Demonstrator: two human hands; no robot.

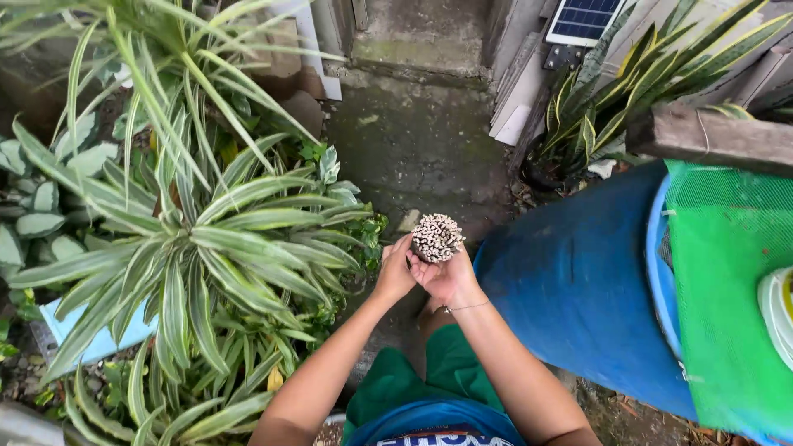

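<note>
Head view: both hands meet around a bundle of thin sticks held end-up — the left hand and the right hand curl their fingers around its lower part, above mossy concrete ground, between a striped-leaf plant and a blue barrel.

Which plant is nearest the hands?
The big striped-leaf plant just left of the left hand; its leaf tips almost reach it. The snake plant stands apart, by the far wall. Both hands grip the stick bundle.
</note>
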